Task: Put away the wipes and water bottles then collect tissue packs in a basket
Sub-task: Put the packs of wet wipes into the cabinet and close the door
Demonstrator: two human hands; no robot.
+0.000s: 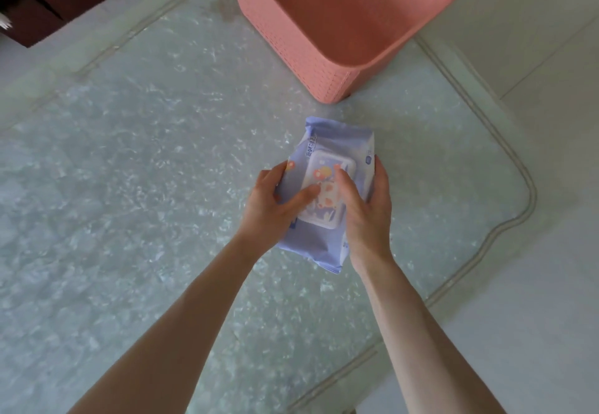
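Left hand: your left hand (275, 201) clasps the left edge of the soft lavender-blue plastic wipes pack (338, 139), thumb laid across its top, fingers curled under and out of sight.
Right hand: your right hand (368, 211) wraps the right edge, thumb on top, fingertips showing past the far side.
Why held so: the pack is limp, so I judge that two hands from both sides keep it from folding; both thumbs rest on the white rigid flip lid (327, 162), which probably keeps it closed.
Where the pack is: in your hands, long way pointing away from you, lid up, over the table and near the basket but apart from it. Whether its underside touches the table I cannot tell.
Basket: the pink plastic basket (285, 36) with woven-pattern walls stands just beyond the pack, mouth open towards you; no contents show in the part in view.
Surface: a pale green-grey marbled tabletop (146, 170), glossy, bounded by a raised beige edge strip (531, 193) that curves round its right corner.
Room: pale tiled floor (551, 332) lies past that edge on your right; dark brown furniture (42, 2) sits at far left.
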